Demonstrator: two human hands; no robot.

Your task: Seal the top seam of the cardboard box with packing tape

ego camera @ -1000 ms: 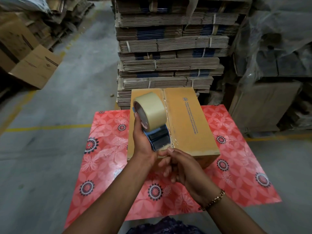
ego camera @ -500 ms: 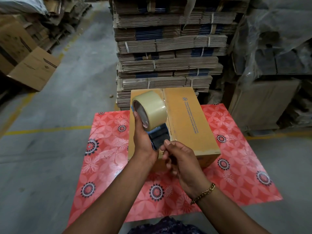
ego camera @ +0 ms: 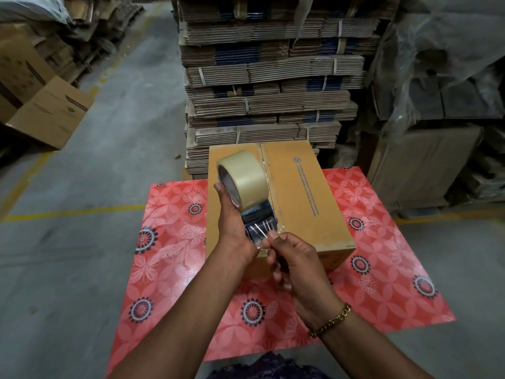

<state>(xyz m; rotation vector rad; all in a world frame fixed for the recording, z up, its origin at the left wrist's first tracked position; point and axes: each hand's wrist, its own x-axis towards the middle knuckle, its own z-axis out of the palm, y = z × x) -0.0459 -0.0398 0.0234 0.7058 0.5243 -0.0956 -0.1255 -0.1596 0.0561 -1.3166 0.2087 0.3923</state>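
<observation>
Warehouse floor, red floral mat (ego camera: 169,258). Cardboard box (ego camera: 306,198) on mat at 12 o'clock; seam appears already taped. Left hand (ego camera: 232,225) grips tape dispenser (ego camera: 247,192); right hand (ego camera: 295,258) pinches its free end. Finishing remains, likely.

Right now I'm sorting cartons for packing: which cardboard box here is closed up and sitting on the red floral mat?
The yellowish cardboard box directly before the hands; the open box sits on bare floor, far left.

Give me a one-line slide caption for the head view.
Left hand holds a tape dispenser over a cardboard box while the right hand pinches the loose tape end.
</observation>
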